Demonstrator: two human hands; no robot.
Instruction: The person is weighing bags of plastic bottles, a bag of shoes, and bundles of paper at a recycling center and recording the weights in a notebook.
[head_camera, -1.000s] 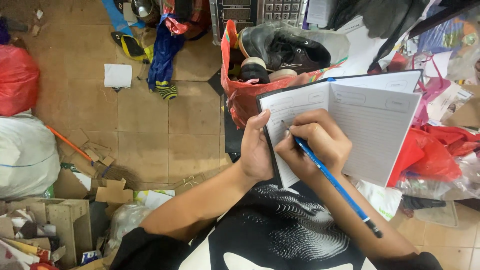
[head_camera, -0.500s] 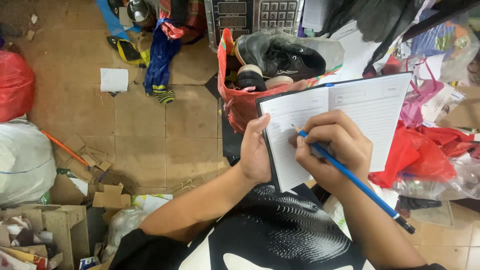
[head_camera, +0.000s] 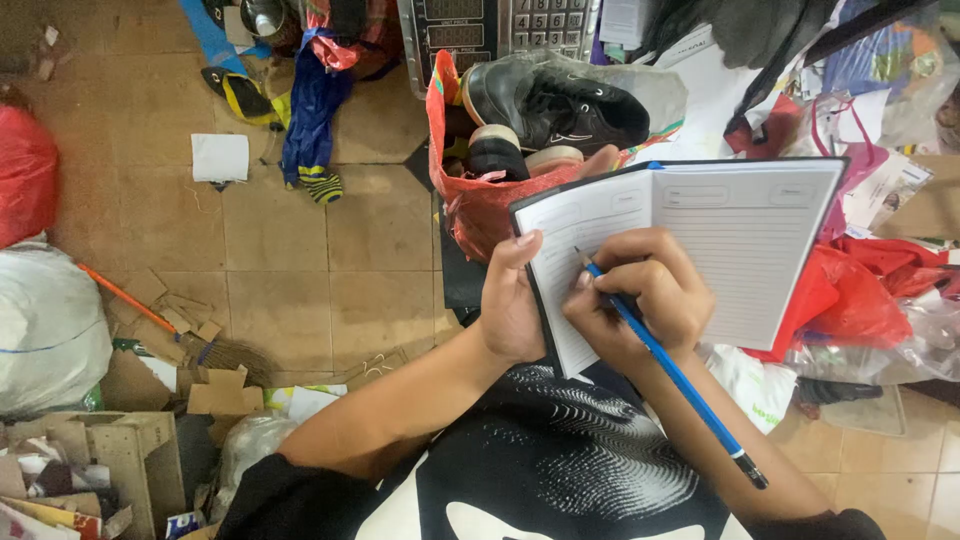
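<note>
An open lined notebook (head_camera: 730, 240) with a dark cover lies tilted over my lap. My left hand (head_camera: 512, 300) grips its left edge, thumb on the left page. My right hand (head_camera: 640, 295) rests on the left page and holds a blue pencil (head_camera: 672, 370), its tip touching the paper near the upper left of that page. The pencil's dark end points down to the right past my forearm.
A red bag (head_camera: 480, 205) holding black shoes (head_camera: 555, 100) stands just beyond the notebook. Red plastic bags (head_camera: 850, 290) lie at right. A white sack (head_camera: 45, 325), cardboard scraps (head_camera: 215, 390) and a box sit at left on the tiled floor. A scale with a keypad (head_camera: 495, 25) is at top.
The view has shifted slightly; the notebook sits a bit lower and flatter. My right hand with the pencil has moved a little down and left on the left page.
</note>
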